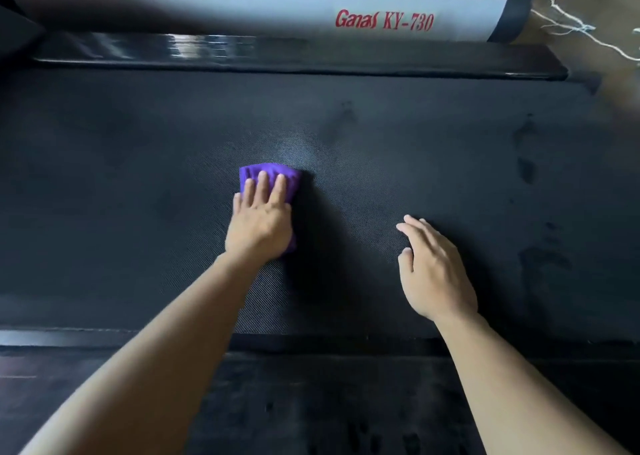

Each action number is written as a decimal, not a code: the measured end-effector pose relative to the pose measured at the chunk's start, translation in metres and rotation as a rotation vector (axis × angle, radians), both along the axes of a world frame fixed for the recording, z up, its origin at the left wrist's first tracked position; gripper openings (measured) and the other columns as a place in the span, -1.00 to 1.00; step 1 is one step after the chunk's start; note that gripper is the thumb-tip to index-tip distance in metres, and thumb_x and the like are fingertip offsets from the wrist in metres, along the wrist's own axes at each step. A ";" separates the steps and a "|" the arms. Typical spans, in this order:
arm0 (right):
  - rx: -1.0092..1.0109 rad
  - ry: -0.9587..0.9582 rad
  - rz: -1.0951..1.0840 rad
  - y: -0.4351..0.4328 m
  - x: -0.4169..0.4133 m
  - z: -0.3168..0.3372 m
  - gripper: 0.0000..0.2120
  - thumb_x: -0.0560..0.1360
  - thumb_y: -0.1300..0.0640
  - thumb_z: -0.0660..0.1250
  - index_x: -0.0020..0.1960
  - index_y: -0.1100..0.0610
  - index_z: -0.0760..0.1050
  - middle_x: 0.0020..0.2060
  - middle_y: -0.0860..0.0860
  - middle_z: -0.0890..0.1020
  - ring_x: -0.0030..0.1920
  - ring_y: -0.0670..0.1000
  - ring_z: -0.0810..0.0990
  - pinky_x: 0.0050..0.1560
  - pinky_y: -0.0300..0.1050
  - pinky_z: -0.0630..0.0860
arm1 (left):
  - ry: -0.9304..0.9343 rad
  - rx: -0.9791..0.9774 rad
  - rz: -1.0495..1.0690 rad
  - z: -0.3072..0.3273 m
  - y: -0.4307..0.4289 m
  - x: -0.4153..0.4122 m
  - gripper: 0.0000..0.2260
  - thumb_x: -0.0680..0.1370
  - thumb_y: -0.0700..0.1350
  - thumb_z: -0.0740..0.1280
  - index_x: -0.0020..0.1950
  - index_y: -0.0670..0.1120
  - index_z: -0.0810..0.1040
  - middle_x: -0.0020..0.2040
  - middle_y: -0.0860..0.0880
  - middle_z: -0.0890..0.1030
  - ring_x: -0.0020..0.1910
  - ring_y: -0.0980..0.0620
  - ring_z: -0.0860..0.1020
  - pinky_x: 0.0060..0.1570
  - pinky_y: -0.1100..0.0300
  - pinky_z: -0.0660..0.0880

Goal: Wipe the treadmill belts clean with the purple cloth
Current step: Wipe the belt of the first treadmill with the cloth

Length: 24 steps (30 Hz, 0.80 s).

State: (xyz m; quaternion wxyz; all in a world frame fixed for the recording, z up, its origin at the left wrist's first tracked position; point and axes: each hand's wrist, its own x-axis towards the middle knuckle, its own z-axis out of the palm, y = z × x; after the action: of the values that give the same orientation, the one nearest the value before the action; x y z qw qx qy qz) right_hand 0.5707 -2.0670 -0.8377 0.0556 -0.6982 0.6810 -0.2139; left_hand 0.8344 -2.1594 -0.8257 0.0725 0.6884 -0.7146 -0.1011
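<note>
Head view: we look down across a dark belt that runs side to side. A glossy rail lies behind it, and behind that a grey cover lettered "Ganas KY-730".
Belt, left part: we see no clear marks here, though the light is dim and we cannot be sure.
Left hand: it lies palm down on the cloth. Its fingers are straight and close together, pressing flat rather than curled round anything.
Cloth: purple and bunched, it sits on the belt near the middle. Most of it is under the left hand, and its far edge shows past the fingertips.
Belt, middle: a pale sheen lies just beyond the cloth; we cannot tell whether it is damp or only reflected light.
Right hand: it is apart from the cloth and holds nothing, with the fingers loosely spread and low over the belt. We cannot tell whether they touch it.
Belt, right part: dark smudges run down this side, well apart from the cloth.
String: a pale loose length lies on the floor at the far right, off the machine.
Front surface: this is another dark surface, nearer us and spotted with marks; we cannot tell whether it is a second belt.
Progress: we judge the wiping to be under way but far from done. The cloth is working the middle, the smudged right side looks untouched, and any other belt is yet to be wiped.
</note>
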 end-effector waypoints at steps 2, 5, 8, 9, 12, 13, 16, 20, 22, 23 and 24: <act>0.003 -0.002 -0.009 0.000 -0.001 -0.001 -0.55 0.55 0.10 0.05 0.37 0.13 0.45 0.43 0.03 0.45 0.46 0.09 0.36 0.46 0.06 0.29 | -0.012 -0.016 -0.073 0.003 0.004 -0.033 -0.49 0.64 0.04 0.03 0.58 0.01 0.00 0.59 -0.11 0.00 0.56 -0.18 -0.03 0.49 -0.12 -0.04; -0.003 -0.008 -0.024 0.001 -0.001 -0.001 -0.49 0.54 0.04 -0.04 0.37 0.13 0.45 0.43 0.02 0.45 0.48 0.10 0.33 0.47 0.04 0.27 | 0.007 -0.002 -0.230 0.004 0.041 -0.072 -0.48 0.64 0.04 0.01 0.58 0.03 -0.03 0.60 -0.08 -0.04 0.56 -0.13 -0.08 0.49 -0.07 -0.11; -0.004 -0.009 -0.035 0.001 -0.001 -0.001 -0.48 0.53 0.03 -0.05 0.37 0.11 0.45 0.43 -0.01 0.45 0.50 0.13 0.29 0.49 0.06 0.23 | -0.005 0.007 -0.411 0.003 0.087 -0.071 -0.49 0.63 0.07 -0.03 0.58 0.08 -0.05 0.60 -0.03 -0.05 0.57 -0.07 -0.11 0.52 -0.05 -0.11; -0.005 0.000 -0.037 0.001 -0.001 -0.001 -0.49 0.53 0.04 -0.05 0.37 0.11 0.45 0.43 -0.02 0.45 0.50 0.14 0.29 0.50 0.07 0.21 | -0.011 0.009 -0.451 0.002 0.096 -0.060 -0.49 0.63 0.09 -0.05 0.58 0.10 -0.06 0.60 0.00 -0.08 0.57 -0.03 -0.13 0.52 -0.04 -0.11; 0.004 0.023 -0.042 0.000 -0.001 -0.002 -0.49 0.52 0.03 -0.05 0.36 0.08 0.45 0.43 -0.03 0.45 0.49 0.16 0.29 0.52 0.10 0.16 | 0.008 0.012 -0.470 0.002 0.101 -0.014 -0.46 0.59 0.16 -0.15 0.57 0.15 -0.10 0.54 0.11 -0.17 0.52 0.10 -0.22 0.51 0.03 -0.17; 0.009 0.030 -0.047 0.000 -0.001 -0.002 -0.50 0.52 0.03 -0.05 0.36 0.08 0.44 0.43 -0.02 0.44 0.49 0.16 0.29 0.52 0.11 0.16 | 0.010 0.011 -0.441 0.002 0.096 0.001 -0.45 0.57 0.18 -0.17 0.57 0.16 -0.10 0.54 0.12 -0.17 0.53 0.10 -0.20 0.49 0.04 -0.18; 0.029 0.056 -0.066 0.000 -0.001 -0.004 -0.51 0.54 0.05 -0.04 0.40 0.07 0.40 0.48 0.05 0.36 0.52 0.16 0.24 0.52 0.13 0.15 | 0.006 0.009 -0.296 0.000 0.060 0.029 -0.46 0.59 0.15 -0.12 0.58 0.14 -0.04 0.59 0.03 -0.06 0.57 -0.02 -0.08 0.48 0.01 -0.12; 0.061 0.060 -0.090 0.000 -0.001 -0.004 -0.50 0.55 0.08 0.01 0.47 0.09 0.33 0.51 0.06 0.31 0.55 0.14 0.16 0.54 0.11 0.10 | 0.028 -0.003 -0.122 -0.002 -0.006 0.006 -0.51 0.65 0.01 0.03 0.58 0.04 0.02 0.59 -0.09 0.00 0.56 -0.14 -0.04 0.50 -0.09 -0.04; 0.071 0.087 -0.105 0.000 -0.001 -0.004 -0.49 0.56 0.06 0.00 0.48 0.11 0.32 0.52 0.06 0.29 0.56 0.13 0.13 0.55 0.12 0.05 | 0.038 0.011 -0.088 0.000 -0.033 -0.021 -0.51 0.65 0.01 0.02 0.58 0.03 0.01 0.59 -0.10 -0.01 0.56 -0.15 -0.06 0.51 -0.09 -0.06; 0.075 0.099 -0.113 -0.001 -0.001 -0.004 -0.49 0.57 0.05 0.00 0.49 0.11 0.31 0.53 0.06 0.28 0.57 0.13 0.11 0.56 0.13 0.03 | 0.040 0.014 -0.088 0.000 -0.042 -0.034 -0.50 0.65 0.02 0.02 0.58 0.03 0.01 0.59 -0.10 -0.01 0.56 -0.16 -0.06 0.51 -0.10 -0.06; 0.081 0.109 -0.119 -0.001 -0.001 -0.004 -0.49 0.57 0.04 0.00 0.49 0.11 0.31 0.54 0.05 0.26 0.57 0.13 0.10 0.56 0.14 0.02 | 0.036 0.015 -0.101 0.001 -0.047 -0.049 -0.50 0.64 0.03 0.02 0.58 0.03 0.02 0.59 -0.10 -0.01 0.56 -0.18 -0.05 0.50 -0.11 -0.06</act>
State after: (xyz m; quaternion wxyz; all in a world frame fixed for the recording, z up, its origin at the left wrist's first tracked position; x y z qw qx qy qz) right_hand 0.5701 -2.0675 -0.8415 0.0340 -0.6644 0.7313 -0.1507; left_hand 0.7858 -2.2061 -0.8244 0.0750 0.6500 -0.7462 -0.1225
